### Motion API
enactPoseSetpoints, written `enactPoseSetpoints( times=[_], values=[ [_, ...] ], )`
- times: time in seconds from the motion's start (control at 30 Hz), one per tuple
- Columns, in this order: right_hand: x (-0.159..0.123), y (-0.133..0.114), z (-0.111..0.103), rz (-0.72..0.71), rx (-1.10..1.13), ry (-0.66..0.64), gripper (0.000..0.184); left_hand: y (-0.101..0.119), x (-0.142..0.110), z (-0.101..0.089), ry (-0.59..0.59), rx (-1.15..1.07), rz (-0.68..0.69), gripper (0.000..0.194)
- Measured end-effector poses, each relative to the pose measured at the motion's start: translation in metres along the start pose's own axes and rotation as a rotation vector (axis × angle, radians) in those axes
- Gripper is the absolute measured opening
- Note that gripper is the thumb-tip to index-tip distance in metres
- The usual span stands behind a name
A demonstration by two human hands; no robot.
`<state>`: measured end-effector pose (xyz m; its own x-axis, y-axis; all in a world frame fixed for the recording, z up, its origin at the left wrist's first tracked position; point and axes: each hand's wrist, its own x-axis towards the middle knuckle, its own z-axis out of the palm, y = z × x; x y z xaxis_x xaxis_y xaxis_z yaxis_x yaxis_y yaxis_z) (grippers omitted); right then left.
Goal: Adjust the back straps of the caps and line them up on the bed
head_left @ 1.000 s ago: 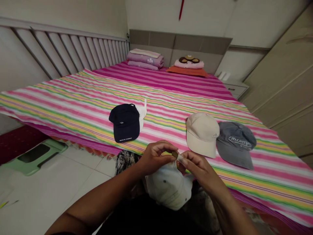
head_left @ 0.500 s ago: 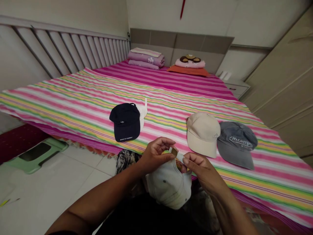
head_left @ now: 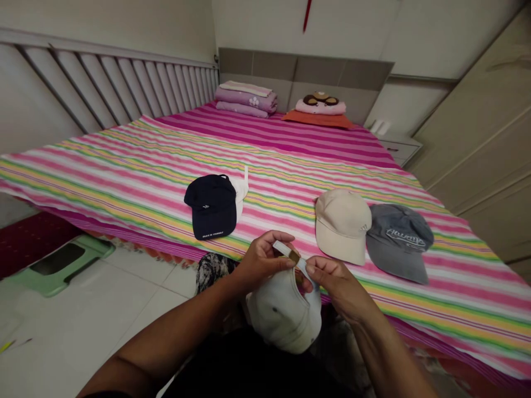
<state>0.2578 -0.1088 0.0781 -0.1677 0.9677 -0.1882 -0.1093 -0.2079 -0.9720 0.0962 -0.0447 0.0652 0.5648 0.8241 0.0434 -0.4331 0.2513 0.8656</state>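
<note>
White cap (head_left: 285,316) matt cloth; strap buckle (head_left: 294,256) metal (brassy, glossy).

the person wears a black top (head_left: 249,370), its fabric too dark at the bottom of the view to show any detail. a dark sleeve edge (head_left: 93,394) shows at the lower left, and beyond it the left arm (head_left: 166,331) is bare down to the left hand (head_left: 263,262). the right arm (head_left: 385,342) and right hand (head_left: 338,287) are bare too. past the top, one leg shows in black-and-white trousers (head_left: 213,272) with a mottled, blotchy print.
</note>
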Motion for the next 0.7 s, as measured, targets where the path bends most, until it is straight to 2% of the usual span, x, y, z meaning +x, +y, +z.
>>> enactPoseSetpoints(
  times=[0.2, 0.37, 0.5, 0.7],
  values=[
    [0.003, -0.007, 0.007, 0.034, 0.064, 0.026, 0.027, 0.005, 0.004, 0.004, -0.025, -0.027, -0.013, 0.045],
    [0.006, -0.013, 0.010, -0.010, 0.049, 0.076, 0.027, 0.006, 0.006, 0.006, 0.020, -0.044, 0.024, 0.043],
    [0.007, -0.013, 0.012, 0.002, 0.041, 0.110, 0.027, 0.002, 0.005, 0.006, -0.001, -0.003, 0.071, 0.048],
    [0.006, -0.011, 0.013, 0.066, 0.184, 0.074, 0.028, -0.001, 0.004, 0.003, -0.014, 0.079, 0.096, 0.051]
  ],
)
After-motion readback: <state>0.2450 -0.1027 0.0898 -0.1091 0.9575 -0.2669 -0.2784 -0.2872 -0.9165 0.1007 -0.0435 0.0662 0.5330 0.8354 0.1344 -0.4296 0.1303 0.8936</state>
